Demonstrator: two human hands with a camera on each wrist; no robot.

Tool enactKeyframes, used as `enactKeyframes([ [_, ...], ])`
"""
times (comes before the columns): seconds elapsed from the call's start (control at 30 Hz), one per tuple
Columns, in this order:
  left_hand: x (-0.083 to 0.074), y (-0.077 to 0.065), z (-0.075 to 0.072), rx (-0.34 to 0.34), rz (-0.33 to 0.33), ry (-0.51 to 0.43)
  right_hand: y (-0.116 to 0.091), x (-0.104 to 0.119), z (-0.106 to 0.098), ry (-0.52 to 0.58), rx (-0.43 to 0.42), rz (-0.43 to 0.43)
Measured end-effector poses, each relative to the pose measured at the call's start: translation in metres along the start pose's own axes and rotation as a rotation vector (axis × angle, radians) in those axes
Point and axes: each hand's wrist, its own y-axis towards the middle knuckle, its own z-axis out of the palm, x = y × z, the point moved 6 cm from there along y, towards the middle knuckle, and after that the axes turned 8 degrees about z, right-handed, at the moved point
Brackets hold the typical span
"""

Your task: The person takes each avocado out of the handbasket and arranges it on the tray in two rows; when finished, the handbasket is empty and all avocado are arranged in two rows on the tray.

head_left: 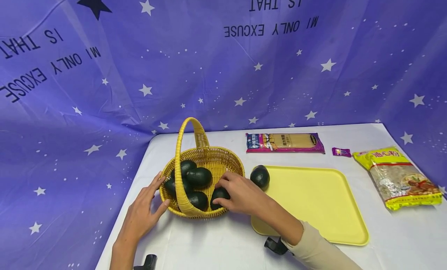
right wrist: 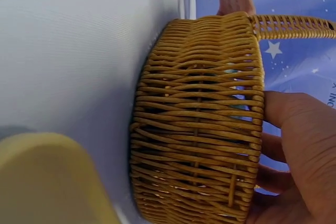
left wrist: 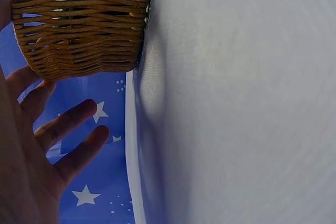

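A yellow wicker basket (head_left: 223, 155) with a tall handle stands on the table, several dark green avocados (head_left: 199, 177) inside it. Within the basket's right side, my right hand (head_left: 241, 194) grips one avocado (head_left: 219, 194) from above, fingers and thumb curled about it. The right wrist view shows that hand (right wrist: 310, 145) reaching over the rim, its fingertips hidden behind the weave. At the left rim, my left hand (head_left: 141, 213) touches the basket with fingers spread; the left wrist view shows them extended beside the wicker wall (left wrist: 84, 30).
A yellow tray (head_left: 314, 200) lies right of the basket, with another avocado (head_left: 260, 177) at its upper left corner. Behind it are a noodle packet (head_left: 284, 142) and a small purple packet (head_left: 341, 152). A yellow-ended food bag (head_left: 398, 177) lies far right. A starry purple curtain (head_left: 209, 68) borders the table.
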Motion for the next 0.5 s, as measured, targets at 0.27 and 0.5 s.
enactKeyframes([
  [0.27, 0.000, 0.001, 0.000, 0.002, 0.001, 0.002, 0.010, 0.002, 0.002, -0.040, 0.111, 0.028],
  [0.5, 0.000, 0.001, 0.000, 0.011, -0.008, -0.004, 0.018, 0.002, 0.006, -0.003, 0.165, 0.043],
])
